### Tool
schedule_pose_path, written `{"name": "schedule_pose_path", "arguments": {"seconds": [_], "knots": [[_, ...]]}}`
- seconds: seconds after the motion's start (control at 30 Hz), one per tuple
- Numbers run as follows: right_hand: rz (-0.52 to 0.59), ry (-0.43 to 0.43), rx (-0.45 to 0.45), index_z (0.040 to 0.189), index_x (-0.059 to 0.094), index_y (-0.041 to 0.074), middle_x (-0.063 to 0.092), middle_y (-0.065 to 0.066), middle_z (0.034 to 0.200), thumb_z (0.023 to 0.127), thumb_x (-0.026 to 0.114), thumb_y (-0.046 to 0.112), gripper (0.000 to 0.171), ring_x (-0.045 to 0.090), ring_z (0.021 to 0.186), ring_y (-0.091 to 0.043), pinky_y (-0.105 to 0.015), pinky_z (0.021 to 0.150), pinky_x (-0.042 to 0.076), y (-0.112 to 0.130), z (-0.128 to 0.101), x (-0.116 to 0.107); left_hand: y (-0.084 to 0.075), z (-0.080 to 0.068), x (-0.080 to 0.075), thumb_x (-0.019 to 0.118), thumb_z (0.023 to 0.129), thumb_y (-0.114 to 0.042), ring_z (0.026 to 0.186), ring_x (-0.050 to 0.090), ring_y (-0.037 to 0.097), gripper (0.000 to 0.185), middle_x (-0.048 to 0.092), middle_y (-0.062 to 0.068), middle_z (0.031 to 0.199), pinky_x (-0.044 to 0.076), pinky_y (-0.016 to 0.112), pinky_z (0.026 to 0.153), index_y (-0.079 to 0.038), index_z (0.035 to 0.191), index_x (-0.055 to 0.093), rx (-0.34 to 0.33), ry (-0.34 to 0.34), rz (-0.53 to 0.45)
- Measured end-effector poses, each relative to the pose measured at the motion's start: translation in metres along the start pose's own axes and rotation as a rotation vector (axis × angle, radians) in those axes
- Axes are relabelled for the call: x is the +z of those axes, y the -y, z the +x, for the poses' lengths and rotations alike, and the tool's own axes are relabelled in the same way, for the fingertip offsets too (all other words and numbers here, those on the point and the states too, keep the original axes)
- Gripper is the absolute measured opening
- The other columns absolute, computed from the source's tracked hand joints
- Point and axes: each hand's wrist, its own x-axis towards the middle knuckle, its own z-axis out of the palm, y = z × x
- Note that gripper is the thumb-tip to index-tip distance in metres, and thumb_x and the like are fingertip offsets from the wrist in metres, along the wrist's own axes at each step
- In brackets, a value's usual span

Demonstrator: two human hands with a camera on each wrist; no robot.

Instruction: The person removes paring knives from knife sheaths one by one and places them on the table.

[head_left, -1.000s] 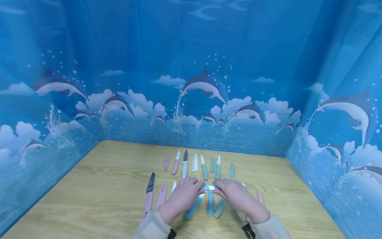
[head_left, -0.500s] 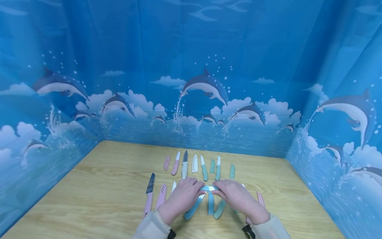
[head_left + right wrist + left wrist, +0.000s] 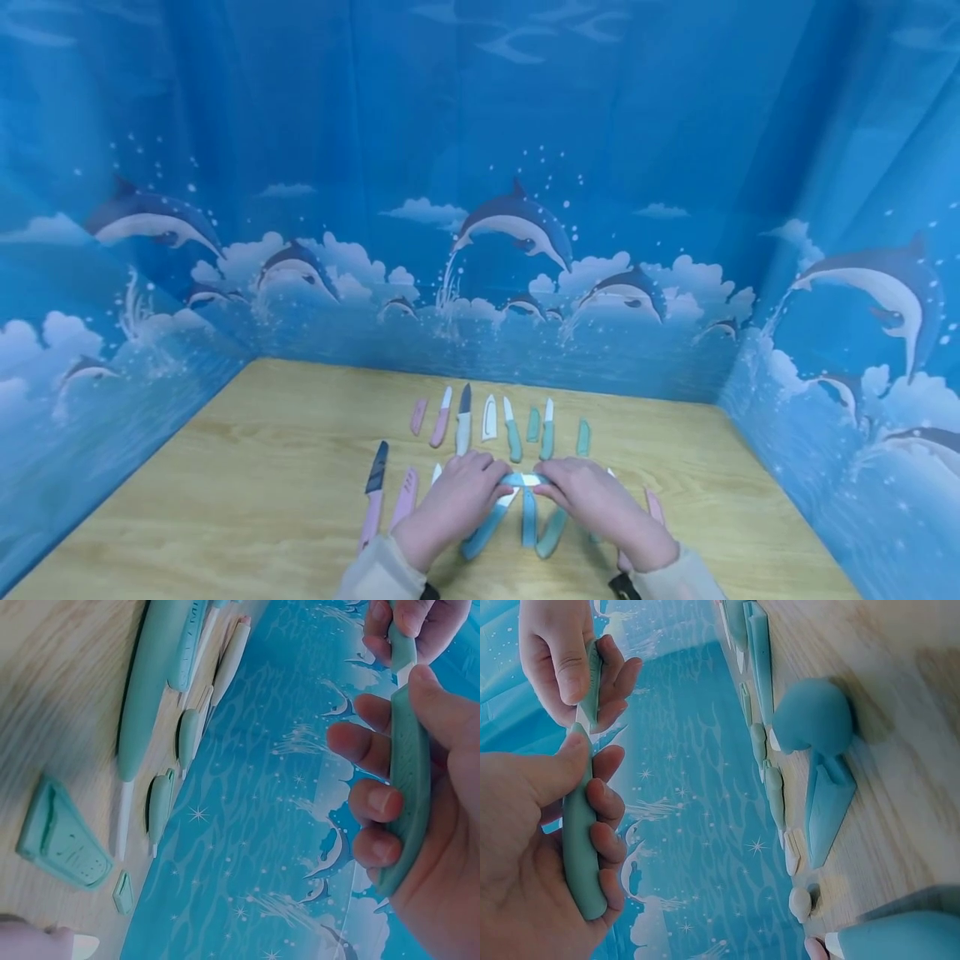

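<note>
My left hand grips the teal handle of a small knife, fingers curled round it and the thumb along its top. Facing it, my right hand holds the matching teal sheath. A short stretch of white blade shows between handle and sheath; any further part is inside the sheath. Both hands are raised above the table, close together. Below them lie a blue knife with a white blade, a blue sheath and a green-handled knife.
Across the wooden table a back row holds a pink knife, a dark-bladed knife, a white sheath and several green pieces. Left lie a purple knife and purple sheath. A dolphin-print curtain encloses the table.
The whole scene sits slightly lower in the head view. Both hands keep their hold on the knife and its sheath, and the white stretch between them looks much the same.
</note>
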Motion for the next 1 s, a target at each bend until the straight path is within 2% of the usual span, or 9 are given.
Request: {"name": "schedule_pose_path", "arguments": {"seconds": [0.53, 0.63, 0.83, 1.0], "knots": [[0.008, 0.010, 0.005, 0.100, 0.066, 0.017, 0.065, 0.012, 0.085, 0.099, 0.051, 0.035, 0.023, 0.060, 0.077, -0.002, -0.027, 0.071, 0.053, -0.0011, -0.0018, -0.0012, 0.0030, -0.0011, 0.0015, 0.058, 0.096, -0.033, 0.085, 0.056, 0.009, 0.022, 0.063, -0.008, 0.092, 0.047, 0.027, 0.080, -0.017, 0.108, 0.066, 0.041, -0.051, 0.018], [0.010, 0.005, -0.001, 0.099, 0.066, 0.018, 0.064, 0.013, 0.083, 0.099, 0.051, 0.036, 0.023, 0.058, 0.075, 0.000, -0.026, 0.069, 0.052, -0.0022, -0.0014, -0.0024, 0.0029, -0.0003, 0.0005, 0.058, 0.096, -0.033, 0.086, 0.056, 0.009, 0.022, 0.063, -0.008, 0.092, 0.047, 0.028, 0.080, -0.017, 0.108, 0.065, 0.032, -0.044, 0.005], [0.007, -0.006, -0.005, 0.096, 0.065, 0.017, 0.060, 0.014, 0.079, 0.096, 0.059, 0.028, 0.012, 0.053, 0.070, 0.002, -0.025, 0.066, 0.050, -0.0040, -0.0011, -0.0030, 0.0024, 0.0008, -0.0006, 0.058, 0.095, -0.034, 0.086, 0.057, 0.009, 0.023, 0.063, -0.008, 0.092, 0.048, 0.029, 0.082, -0.018, 0.108, 0.066, 0.011, -0.016, -0.010], [-0.003, -0.036, -0.026, 0.095, 0.064, 0.017, 0.061, 0.013, 0.079, 0.094, 0.061, 0.025, 0.009, 0.055, 0.071, 0.001, -0.026, 0.066, 0.051, -0.0057, -0.0037, -0.0016, 0.0027, 0.0003, 0.0008, 0.058, 0.095, -0.035, 0.088, 0.057, 0.009, 0.022, 0.063, -0.008, 0.093, 0.048, 0.031, 0.084, -0.018, 0.108, 0.065, -0.002, 0.003, -0.025]]}}
